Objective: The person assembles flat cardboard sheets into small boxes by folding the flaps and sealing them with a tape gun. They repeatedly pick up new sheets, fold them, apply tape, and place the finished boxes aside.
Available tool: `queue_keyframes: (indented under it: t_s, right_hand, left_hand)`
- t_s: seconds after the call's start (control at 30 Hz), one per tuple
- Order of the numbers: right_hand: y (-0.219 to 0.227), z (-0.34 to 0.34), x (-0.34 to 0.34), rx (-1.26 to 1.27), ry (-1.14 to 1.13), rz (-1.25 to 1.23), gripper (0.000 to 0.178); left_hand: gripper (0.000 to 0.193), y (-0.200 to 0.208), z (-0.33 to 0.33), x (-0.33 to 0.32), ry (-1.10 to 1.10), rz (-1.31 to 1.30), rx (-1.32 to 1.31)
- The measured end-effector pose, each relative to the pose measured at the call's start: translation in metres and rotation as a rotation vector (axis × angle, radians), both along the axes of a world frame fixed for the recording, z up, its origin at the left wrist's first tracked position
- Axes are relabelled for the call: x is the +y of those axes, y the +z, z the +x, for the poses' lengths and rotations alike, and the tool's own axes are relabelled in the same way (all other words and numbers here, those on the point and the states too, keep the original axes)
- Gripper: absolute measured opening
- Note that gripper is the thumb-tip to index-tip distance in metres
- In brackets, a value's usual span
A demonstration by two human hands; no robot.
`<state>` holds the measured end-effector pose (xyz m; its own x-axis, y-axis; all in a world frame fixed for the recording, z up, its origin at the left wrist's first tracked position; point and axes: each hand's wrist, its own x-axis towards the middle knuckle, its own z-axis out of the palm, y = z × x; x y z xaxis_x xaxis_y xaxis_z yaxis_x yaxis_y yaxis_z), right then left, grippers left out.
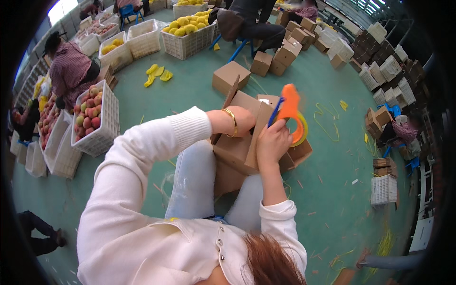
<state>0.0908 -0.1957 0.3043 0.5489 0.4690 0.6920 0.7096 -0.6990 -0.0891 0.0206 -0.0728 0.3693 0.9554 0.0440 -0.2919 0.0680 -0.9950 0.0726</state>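
An opened cardboard box (234,153) rests between my knees, its flaps raised. My left hand (240,121), with a gold bangle at the wrist, reaches to the box's opening between the flaps; its fingers are largely hidden there. My right hand (273,143) is closed around an orange tape dispenser (290,102) carrying a yellowish roll of tape (303,130). A blue strip shows along the dispenser's left edge. The dispenser is above the box's right side, and the right wrist lies close to a flap. What is inside the box cannot be seen.
A closed carton (230,78) stands on the green floor (190,88) just beyond the box. White crates, one filled with red fruit (88,111), another with yellow-wrapped fruit (187,40), stand left and ahead. Several seated people work around. Yellow straps (327,118) lie to the right.
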Motion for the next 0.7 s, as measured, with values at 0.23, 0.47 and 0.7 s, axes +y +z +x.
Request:
queue_keyframes:
  t_s: [0.23,0.47,0.7]
  right_hand:
    - [-0.017,0.007,-0.017,0.06,0.021,0.13,0.046]
    - [-0.024,0.006,-0.016,0.141,-0.065,0.139,0.049]
    - [-0.022,0.006,-0.009,0.186,0.056,0.229,0.04]
  left_hand:
    - [0.056,-0.026,0.001,0.091,0.291,-0.93,-0.873]
    - [0.048,-0.059,0.046,0.036,0.255,-0.926,-0.808]
    - [0.041,-0.071,0.047,0.028,0.132,0.147,-0.931]
